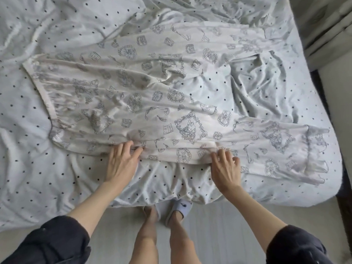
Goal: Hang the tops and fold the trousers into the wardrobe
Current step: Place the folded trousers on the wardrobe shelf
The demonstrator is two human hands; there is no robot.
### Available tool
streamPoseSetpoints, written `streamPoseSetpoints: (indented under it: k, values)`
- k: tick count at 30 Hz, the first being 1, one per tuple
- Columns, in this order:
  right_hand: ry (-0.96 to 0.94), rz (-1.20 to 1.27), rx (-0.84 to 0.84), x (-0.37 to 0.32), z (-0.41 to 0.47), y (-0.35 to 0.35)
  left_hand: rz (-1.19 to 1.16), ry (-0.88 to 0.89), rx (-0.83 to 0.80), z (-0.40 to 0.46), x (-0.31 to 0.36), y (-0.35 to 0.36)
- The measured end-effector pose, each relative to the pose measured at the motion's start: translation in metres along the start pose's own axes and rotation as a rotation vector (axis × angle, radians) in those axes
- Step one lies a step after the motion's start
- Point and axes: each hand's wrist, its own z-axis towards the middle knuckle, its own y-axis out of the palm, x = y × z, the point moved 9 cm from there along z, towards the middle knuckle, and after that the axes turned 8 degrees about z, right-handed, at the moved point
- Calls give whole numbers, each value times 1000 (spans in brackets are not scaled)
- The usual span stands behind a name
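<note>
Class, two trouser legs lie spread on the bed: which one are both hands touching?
The near leg, by the bed's edge: the left hand and right hand grip its near hem. The far leg lies untouched.

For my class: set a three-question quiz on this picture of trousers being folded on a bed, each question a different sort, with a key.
1. True or false: the printed trousers lie spread on the dotted bedsheet.
2. Which edge do the left hand and right hand grip? A near, B far.
3. Fill in: the waistband lies toward the person's ____.

Key: 1 true; 2 A; 3 left.
</note>
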Motion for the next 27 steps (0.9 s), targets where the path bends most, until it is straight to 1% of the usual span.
streamPoseSetpoints:
  k: [2, 5, 9, 11, 14, 16, 19, 22, 24, 27]
  values:
    - [3, 5, 6, 7, -1, 4, 13, 5, 30, 6, 6, -1]
    - [-25, 41, 84, 15, 5, -3, 3, 2, 73, 4, 9, -2]
    - [-57, 147, 96, 17, -10, -9, -20, 36, 112, -25, 13, 0]
    - [-70, 148, 83, 19, -19, -8, -32, 47, 116, -33, 12, 3]
    - [-79, 130, 84, 29, -19, -10, -57, 10, 84, -24, 8, 5]
    - [-47, 96, 40, 37, -14, -3, -9, 0, 41, -16, 6, 6]
    - [22, 9, -77, 51, -9, 18, 37, -52, -28, -10, -3, 11]
    - [32, -40, -98, 55, -9, 22, 63, -75, -68, -6, -14, 13]
    - [29, -1, -85, 55, -8, 17, 60, -94, -85, -8, -23, 10]
    - [141, 116, -117, 69, -1, 10, -1, -156, -45, -10, -34, 0]
